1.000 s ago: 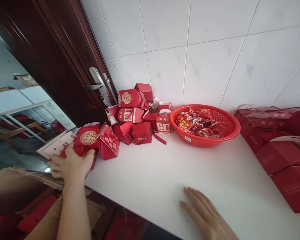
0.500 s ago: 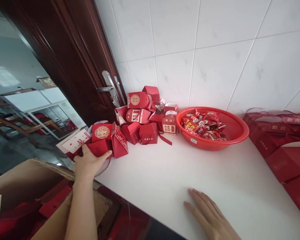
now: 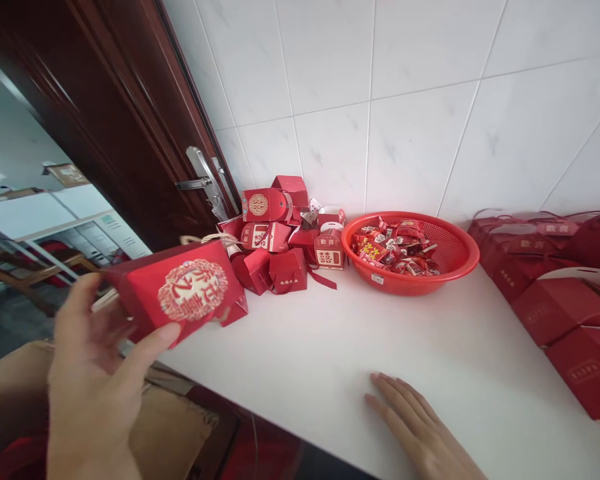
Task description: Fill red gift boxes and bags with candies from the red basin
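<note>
My left hand (image 3: 97, 360) grips a red gift box (image 3: 150, 287) with a round gold emblem, lifted over the table's left edge. Its thumb presses the front face while the other fingers are partly hidden behind the box. My right hand (image 3: 415, 427) lies flat on the white table (image 3: 300, 360), fingers stretched out and holding nothing. Several small red boxes (image 3: 287, 270) are heaped against the wall, just beyond the held one. To their right sits a red plastic basket (image 3: 463, 263) with red-wrapped sweets (image 3: 395, 247) inside.
Rows of red boxes (image 3: 575, 307) stand along the table's right side. Below the left edge is an open cardboard carton (image 3: 175, 420) with red things in it. A dark wooden door (image 3: 105, 120) with a metal handle (image 3: 203, 180) stands behind on the left, beside the tiled wall (image 3: 420, 120).
My left hand has picked up the emblem box from the left end of the heap and brought it up, closer to me. My right hand stays flat on the table.
</note>
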Tool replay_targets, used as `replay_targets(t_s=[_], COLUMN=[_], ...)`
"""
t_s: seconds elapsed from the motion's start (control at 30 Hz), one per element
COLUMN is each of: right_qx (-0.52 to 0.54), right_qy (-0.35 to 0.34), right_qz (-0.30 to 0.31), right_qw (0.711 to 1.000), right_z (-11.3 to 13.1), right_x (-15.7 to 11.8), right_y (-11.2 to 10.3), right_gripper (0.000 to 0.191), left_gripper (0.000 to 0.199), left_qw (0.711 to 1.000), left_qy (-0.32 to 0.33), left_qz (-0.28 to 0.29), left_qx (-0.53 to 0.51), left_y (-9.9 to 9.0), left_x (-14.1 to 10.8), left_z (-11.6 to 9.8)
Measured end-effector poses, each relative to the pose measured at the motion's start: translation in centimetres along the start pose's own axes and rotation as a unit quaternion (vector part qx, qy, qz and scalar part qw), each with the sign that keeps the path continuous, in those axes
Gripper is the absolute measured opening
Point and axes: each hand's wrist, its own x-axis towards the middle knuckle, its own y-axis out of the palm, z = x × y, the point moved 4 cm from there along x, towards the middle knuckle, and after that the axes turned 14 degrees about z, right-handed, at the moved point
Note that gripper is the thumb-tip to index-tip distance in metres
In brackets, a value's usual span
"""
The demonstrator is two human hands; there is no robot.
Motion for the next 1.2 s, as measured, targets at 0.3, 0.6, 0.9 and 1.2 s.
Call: replay_targets(t_s=[0.3,0.6,0.9,1.2], right_qx=[0.317,0.419,0.321,0.181], right_qy=[0.175,0.234,0.297,0.232], right_qz=[-0.101,-0.262,-0.3,-0.229], right_qw=[0.927,0.837,0.848,0.928], right_z=[-1.1,-2.7,-4.8,-5.8], right_x=[-1.3,0.4,2.1,5.9], right_y=[-1.1,-3.5,-5.9,-8.2], right_gripper=[0.072,0.053,0.034,0.036], left_gripper=[0.044,0.065,0.028,0.033], left_qw=[0.743,0.665,0.835,0.857], left_qy=[-0.277,-0.225,0.13,0.08], left_qz=[0.421,0.582,0.502,0.465], left_qx=[-0.441,-0.411,-0.183,-0.206], left_y=[17.8,23.9,23.1,24.9], left_x=[-5.4,-8.8,-4.5,-3.1], left_z=[0.7,1.7,-1.9,-3.1])
